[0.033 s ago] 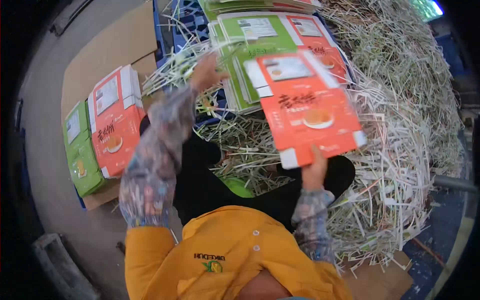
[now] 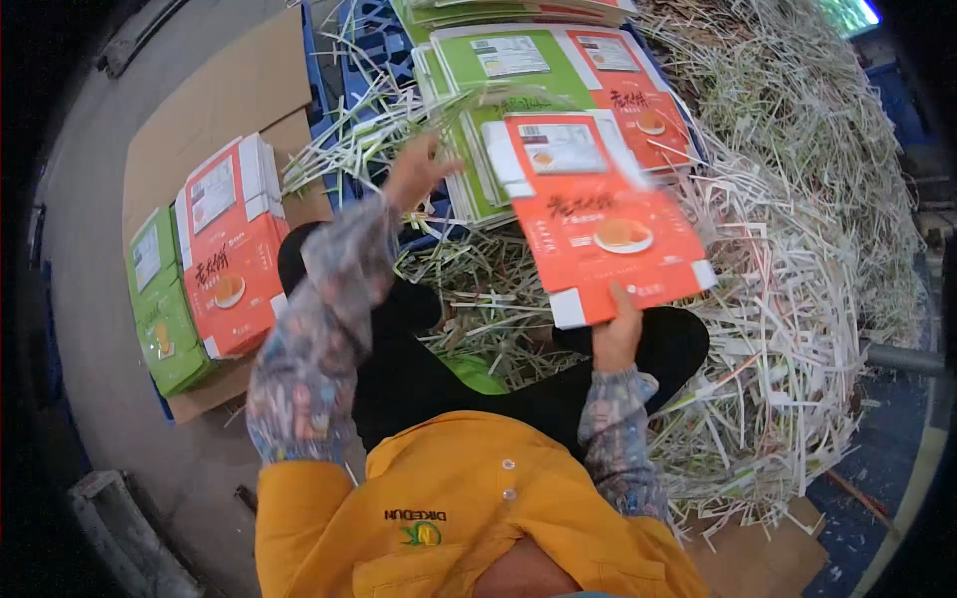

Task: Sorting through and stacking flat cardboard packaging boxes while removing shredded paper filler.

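A packaging workshop — stacks of flat printed cartons, heaps of paper trimmings

paper strips crowd the right; bare floor lies open left

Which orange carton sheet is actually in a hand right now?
The tilted orange carton sheet pinched at its lower edge by the right hand; the other orange ones lie in stacks.

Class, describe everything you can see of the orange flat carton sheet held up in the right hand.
The orange carton sheet is a flat, unfolded printed card blank with a white label panel on top, a round food picture and white tabs along its edges. It is tilted, slightly blurred, held at its lower edge by the right hand above the paper trimmings.
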A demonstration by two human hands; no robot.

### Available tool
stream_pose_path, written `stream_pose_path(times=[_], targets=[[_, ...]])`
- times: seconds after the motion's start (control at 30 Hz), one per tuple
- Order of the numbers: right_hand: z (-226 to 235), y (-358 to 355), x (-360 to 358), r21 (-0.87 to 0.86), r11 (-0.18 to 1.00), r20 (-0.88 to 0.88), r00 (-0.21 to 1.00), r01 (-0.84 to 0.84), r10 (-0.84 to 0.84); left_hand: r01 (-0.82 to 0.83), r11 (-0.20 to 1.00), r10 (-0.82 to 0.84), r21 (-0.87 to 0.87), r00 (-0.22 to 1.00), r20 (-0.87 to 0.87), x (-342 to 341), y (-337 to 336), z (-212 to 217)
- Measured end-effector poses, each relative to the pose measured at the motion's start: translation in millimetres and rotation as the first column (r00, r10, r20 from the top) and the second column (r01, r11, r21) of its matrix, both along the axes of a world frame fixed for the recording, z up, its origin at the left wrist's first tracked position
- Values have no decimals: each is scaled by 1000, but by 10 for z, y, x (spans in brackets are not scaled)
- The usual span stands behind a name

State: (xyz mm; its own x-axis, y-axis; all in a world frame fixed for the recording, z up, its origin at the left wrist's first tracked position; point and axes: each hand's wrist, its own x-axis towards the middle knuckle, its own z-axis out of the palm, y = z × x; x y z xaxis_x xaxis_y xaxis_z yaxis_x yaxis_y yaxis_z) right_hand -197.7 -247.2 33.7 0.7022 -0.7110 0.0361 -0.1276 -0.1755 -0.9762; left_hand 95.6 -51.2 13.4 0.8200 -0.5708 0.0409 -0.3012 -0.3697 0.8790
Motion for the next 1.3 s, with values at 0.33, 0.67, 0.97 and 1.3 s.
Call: stream_pose_path(times=[0.33,0.67,0.97,1.3], targets=[[119,594,-16,890,444,76,994,-102,76,-530,756,-258,-384,297,-919,-1645,-474,-149],[204,-625,666,-280,944,-332,940,-175,76,-463,804,-252,-373,303,-919,-1404,119,79],[-929,-1145,799,-128,986,-531,847,-102,19,-441,857,-198,-268,199,-960,-1360,246,-12],[-259,-1048,690,-64,879,-454,798,-473,396,-375,895,-113,-239,328,-938,-1178,530,344]])
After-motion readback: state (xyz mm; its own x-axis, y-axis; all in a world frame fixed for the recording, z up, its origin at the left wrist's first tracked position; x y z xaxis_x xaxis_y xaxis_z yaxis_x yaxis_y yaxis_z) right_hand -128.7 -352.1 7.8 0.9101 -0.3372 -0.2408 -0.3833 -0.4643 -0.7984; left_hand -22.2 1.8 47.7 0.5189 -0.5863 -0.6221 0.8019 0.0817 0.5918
